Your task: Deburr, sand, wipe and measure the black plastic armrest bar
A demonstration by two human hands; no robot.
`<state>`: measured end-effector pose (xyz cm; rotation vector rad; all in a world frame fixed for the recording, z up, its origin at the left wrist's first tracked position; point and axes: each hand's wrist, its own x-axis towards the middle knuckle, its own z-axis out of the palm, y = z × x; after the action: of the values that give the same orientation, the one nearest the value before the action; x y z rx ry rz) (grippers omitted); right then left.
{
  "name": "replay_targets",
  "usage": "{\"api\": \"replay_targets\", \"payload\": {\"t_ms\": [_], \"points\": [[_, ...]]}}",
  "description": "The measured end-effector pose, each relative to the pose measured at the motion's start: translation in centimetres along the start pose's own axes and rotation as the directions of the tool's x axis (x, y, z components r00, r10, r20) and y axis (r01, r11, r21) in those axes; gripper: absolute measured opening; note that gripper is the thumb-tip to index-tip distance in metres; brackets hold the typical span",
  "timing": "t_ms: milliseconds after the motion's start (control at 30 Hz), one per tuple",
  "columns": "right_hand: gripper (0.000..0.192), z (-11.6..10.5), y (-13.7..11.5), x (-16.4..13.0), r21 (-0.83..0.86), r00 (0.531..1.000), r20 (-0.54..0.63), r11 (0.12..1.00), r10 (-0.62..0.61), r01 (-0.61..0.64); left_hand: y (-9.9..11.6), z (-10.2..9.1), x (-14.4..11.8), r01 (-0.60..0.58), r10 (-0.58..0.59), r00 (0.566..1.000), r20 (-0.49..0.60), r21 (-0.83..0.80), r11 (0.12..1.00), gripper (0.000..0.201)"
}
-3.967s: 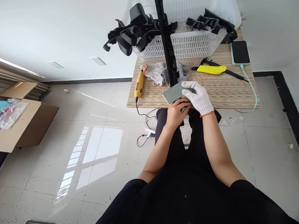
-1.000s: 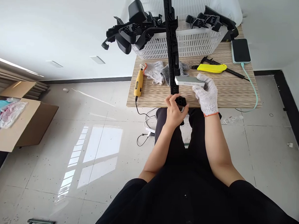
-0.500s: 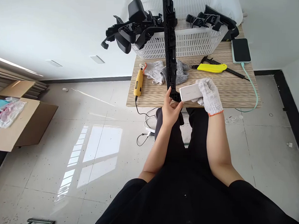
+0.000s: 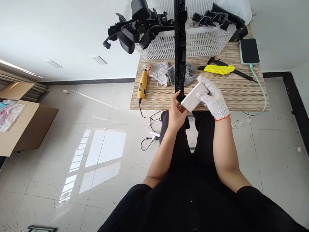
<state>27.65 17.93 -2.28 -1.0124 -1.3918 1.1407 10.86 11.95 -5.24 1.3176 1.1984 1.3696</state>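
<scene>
My bare left hand [image 4: 176, 114] grips the near end of a long black plastic part [image 4: 180, 49] that runs away from me across the wooden table [image 4: 236, 91] and over the white basket [image 4: 197, 46]. My right hand [image 4: 213, 97], in a white knit glove, holds a pale grey rectangular block [image 4: 193, 96] tilted against the near end of the black part, just above my left fingers.
On the table lie a yellow rotary tool [image 4: 142, 84] with a cord, loose grey gloves [image 4: 162, 73], a yellow utility knife [image 4: 219, 69], black calipers and a phone [image 4: 249, 51] on a charging cable. Black plastic parts [image 4: 137, 27] overhang the basket. A cardboard box [image 4: 19, 124] stands at left.
My right hand brought the grey block from the table down to the near end of the black part and tilted it. My left hand shifted its grip on that end.
</scene>
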Motion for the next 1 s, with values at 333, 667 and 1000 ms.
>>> {"api": "replay_targets", "payload": {"t_ms": [333,667,1000], "points": [[0.059,0.4,0.8,0.1,-0.121,0.997,-0.067,0.992,-0.043,0.034,-0.4,0.1,-0.1,0.011,-0.011,1.000,-0.006,-0.016,1.000,0.070],[0.077,0.1,0.8,0.4,-0.021,1.000,0.004,1.000,0.010,-0.010,0.9,0.5,-0.3,0.003,-0.008,0.990,-0.142,-0.034,0.999,0.057],[0.067,0.6,-1.2,-0.3,0.115,0.993,-0.037,0.987,0.115,-0.110,0.3,0.3,-0.3,-0.009,0.020,0.989,-0.150,0.076,0.997,0.059]]}}
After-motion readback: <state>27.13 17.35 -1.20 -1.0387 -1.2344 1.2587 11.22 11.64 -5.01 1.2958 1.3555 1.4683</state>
